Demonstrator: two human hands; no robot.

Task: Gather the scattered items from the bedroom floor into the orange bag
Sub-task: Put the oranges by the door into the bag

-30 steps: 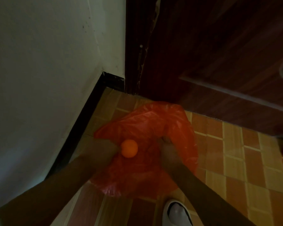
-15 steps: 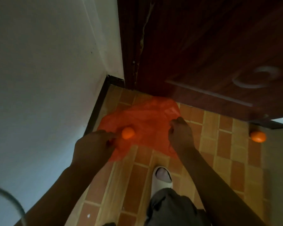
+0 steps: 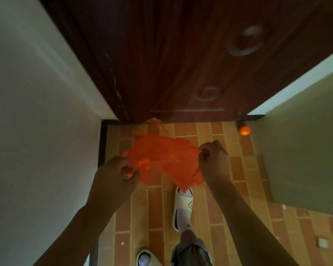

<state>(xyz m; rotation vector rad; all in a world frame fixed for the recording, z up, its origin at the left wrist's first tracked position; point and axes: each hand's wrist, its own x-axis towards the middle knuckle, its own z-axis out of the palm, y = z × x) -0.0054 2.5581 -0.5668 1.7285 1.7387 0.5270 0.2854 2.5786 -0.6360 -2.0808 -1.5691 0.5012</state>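
The thin orange plastic bag [image 3: 165,156] hangs stretched between both hands, above the tiled floor. My left hand [image 3: 117,175] pinches its left edge and my right hand [image 3: 213,160] pinches its right edge. A small orange ball [image 3: 144,160] shows at the bag's left side, right by my left fingers; whether it is inside the bag or held against it I cannot tell. A second orange ball [image 3: 244,130] lies on the floor at the far right, in the corner where the door meets the wall.
A dark wooden door [image 3: 181,64] stands straight ahead. Pale walls close in on the left [image 3: 37,131] and right [image 3: 306,150]. My feet in white slippers [image 3: 183,208] stand on the orange-brown tiles [image 3: 219,227]. A small scrap [image 3: 323,243] lies at lower right.
The view has risen and pulled back from the floor. Both hands have lifted the bag and spread it wider apart. The ball by the left hand has moved from in front of the bag to its edge.
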